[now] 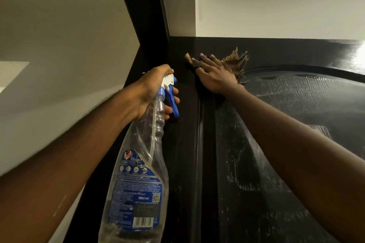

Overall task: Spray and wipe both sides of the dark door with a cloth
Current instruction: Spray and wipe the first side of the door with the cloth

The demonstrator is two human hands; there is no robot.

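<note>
While the left grip (156, 89) holds the spray bottle (138, 163) ready, the flat right grip (214, 74) seemingly presses cloth (237, 59) onto the door (256, 154).

The door (233, 173) is finished dark and glossy, streaked with pale smears, with glare at two o'clock. The spray bottle (142, 156) is made of clear, smooth plastic. The cloth (236, 59) is frayed and fibrous.

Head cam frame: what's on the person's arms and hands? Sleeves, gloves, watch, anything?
Nothing worn that shows. Left hand and right hand are ungloved; left forearm and right forearm bare to the frame edge: no sleeve, watch or band. Dark spot by a right finger may be a ring.
</note>
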